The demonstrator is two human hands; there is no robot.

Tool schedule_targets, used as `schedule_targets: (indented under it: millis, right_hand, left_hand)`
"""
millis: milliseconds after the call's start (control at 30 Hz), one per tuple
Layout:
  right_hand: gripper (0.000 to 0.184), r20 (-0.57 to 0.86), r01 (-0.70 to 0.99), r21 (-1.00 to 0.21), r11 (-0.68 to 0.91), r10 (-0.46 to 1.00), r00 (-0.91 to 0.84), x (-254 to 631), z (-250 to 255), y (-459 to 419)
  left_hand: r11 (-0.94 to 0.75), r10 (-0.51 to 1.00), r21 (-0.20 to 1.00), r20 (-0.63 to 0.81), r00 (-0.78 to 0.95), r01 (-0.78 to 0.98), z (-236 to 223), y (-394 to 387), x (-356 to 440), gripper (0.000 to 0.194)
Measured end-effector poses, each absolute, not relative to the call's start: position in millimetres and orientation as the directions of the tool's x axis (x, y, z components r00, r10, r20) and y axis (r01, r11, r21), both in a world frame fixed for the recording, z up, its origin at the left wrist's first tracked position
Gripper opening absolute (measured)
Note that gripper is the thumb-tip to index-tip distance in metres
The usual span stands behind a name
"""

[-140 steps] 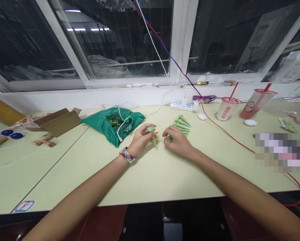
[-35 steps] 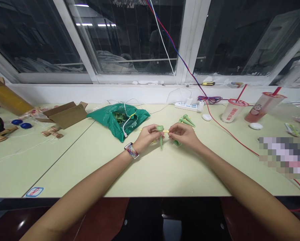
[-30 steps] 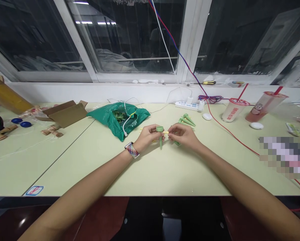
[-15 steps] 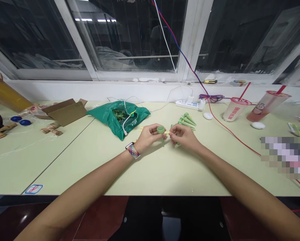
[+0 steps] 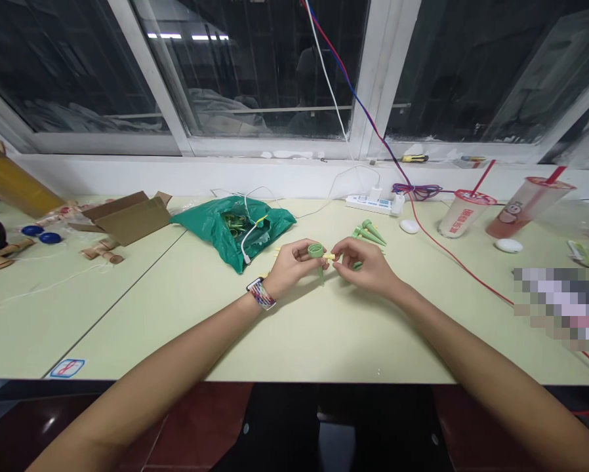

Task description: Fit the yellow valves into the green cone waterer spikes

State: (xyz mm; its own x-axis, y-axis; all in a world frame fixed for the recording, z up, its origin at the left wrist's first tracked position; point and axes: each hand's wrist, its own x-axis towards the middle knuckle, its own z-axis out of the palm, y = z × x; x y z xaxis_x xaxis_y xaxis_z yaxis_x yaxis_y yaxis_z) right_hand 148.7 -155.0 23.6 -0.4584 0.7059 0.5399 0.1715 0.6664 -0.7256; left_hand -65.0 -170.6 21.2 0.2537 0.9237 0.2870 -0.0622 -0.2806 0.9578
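Being gripped in the curled fingers of the left hand, a green plastic spike is held upright just left of the frame's centre, its round collar on top and its narrow tip pointing down at the worktop. A slim yellow piece is pinched by the fingertips of the right hand, and its end is brought against the collar; whether the two are joined cannot be told. A loose green part is lying just beside the right hand, and a few thin yellow sticks are seen beyond the left hand. Further spikes are laid in a small cluster just ahead of the right hand. A multicoloured woven watch strap is worn on the left wrist.

Toward the upper left of the hands, a green plastic bag is placed with green parts inside it, and a white cable is draped over it. A flattened cardboard box, wooden pieces and two blue caps are set at the far left. A power strip is placed against the wall, and a red cable is run across the right side. Two plastic cups with straws are stood at the upper right.
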Motion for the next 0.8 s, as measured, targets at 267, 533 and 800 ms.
schedule_targets:
  millis: [267,533,800]
  right_hand:
    - [0.048,0.424,0.379,-0.711,0.592,0.791,-0.44,158.4,25.9,-147.5]
    - [0.031,0.424,0.35,-0.698,0.625,0.754,-0.502,155.7,29.0,-151.1]
    - [0.013,0.563,0.315,-0.575,0.755,0.645,-0.518,156.9,25.2,-151.8]
  left_hand:
    - [-0.248,0.925,0.966,0.258,0.277,-0.072,20.3,-170.3,-65.8,0.032]
    - [-0.248,0.922,0.967,0.254,0.291,-0.058,19.3,-169.7,-65.8,0.031]
    - [-0.266,0.92,0.963,0.263,0.291,-0.031,21.7,-170.0,-65.8,0.032]
